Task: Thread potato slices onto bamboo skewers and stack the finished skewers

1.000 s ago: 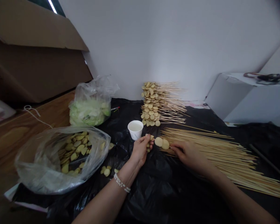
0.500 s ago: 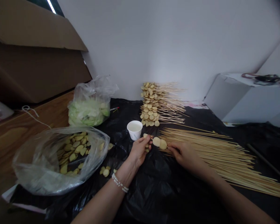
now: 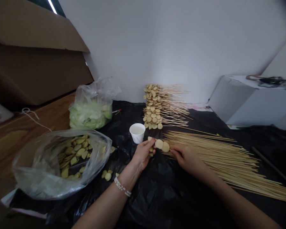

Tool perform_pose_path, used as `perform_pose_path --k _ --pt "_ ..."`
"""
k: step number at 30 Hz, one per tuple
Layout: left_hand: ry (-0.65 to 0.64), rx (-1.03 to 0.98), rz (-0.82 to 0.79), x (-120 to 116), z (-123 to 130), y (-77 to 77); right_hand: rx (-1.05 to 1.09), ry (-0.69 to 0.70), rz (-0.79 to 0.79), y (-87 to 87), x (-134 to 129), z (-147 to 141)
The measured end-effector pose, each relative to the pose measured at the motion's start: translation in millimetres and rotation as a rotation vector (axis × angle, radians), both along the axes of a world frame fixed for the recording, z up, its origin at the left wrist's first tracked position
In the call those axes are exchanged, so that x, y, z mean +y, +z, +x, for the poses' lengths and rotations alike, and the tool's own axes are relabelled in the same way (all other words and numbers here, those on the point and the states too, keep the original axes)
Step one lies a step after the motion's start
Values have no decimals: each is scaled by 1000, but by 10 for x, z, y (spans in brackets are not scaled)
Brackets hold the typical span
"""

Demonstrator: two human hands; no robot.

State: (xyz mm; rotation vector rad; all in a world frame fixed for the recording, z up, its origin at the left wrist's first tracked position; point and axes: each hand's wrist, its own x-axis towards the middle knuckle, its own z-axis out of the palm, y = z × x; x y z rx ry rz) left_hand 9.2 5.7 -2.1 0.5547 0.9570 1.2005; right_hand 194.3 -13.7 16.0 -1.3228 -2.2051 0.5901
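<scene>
My right hand (image 3: 184, 156) is closed on a thin skewer that carries two pale round slices (image 3: 162, 145), which look like potato. At the skewer's other end, my left hand (image 3: 144, 153) pinches more slices (image 3: 149, 139) between thumb and fingers; some of these are hidden by the fingers. Just behind my left hand stands a white paper cup (image 3: 137, 133). Beyond the hands, a stack of filled skewers (image 3: 153, 117) lies with the slices to the left and bare sticks to the right. Many loose bamboo skewers (image 3: 219, 156) spread out beside and beyond my right hand.
An open plastic bag (image 3: 49, 187) of slices lies at the left, with several loose slices (image 3: 107, 175) near it. Behind it sits a tied bag of pale green vegetable pieces (image 3: 90, 113). A cardboard box (image 3: 38, 66) and a white box (image 3: 247, 105) flank the black plastic sheet (image 3: 157, 200).
The two slices and my right hand have shifted very slightly to the left, toward my left hand. Everything else looks the same.
</scene>
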Motion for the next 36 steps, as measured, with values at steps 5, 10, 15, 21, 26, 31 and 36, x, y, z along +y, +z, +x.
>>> perform_pose_path --k 5,10,15,21,26,31,36 --pt "42 -42 -47 13 -1 28 76 -54 -13 77 36 70" --pt "32 -30 -63 8 -23 36 257 -144 -122 175 155 316" --pt "17 10 -54 -4 -20 29 375 -206 -264 292 232 686" --pt "6 24 -43 -5 -13 8 354 -288 -201 258 380 1044" --pt "8 24 -44 -7 -14 -2 257 -281 -22 194 732 922" --pt "12 20 -56 -6 -12 11 122 -307 226 230 1176 410" --pt "15 10 -66 -14 -13 25 90 -208 287 163 1532 -105"
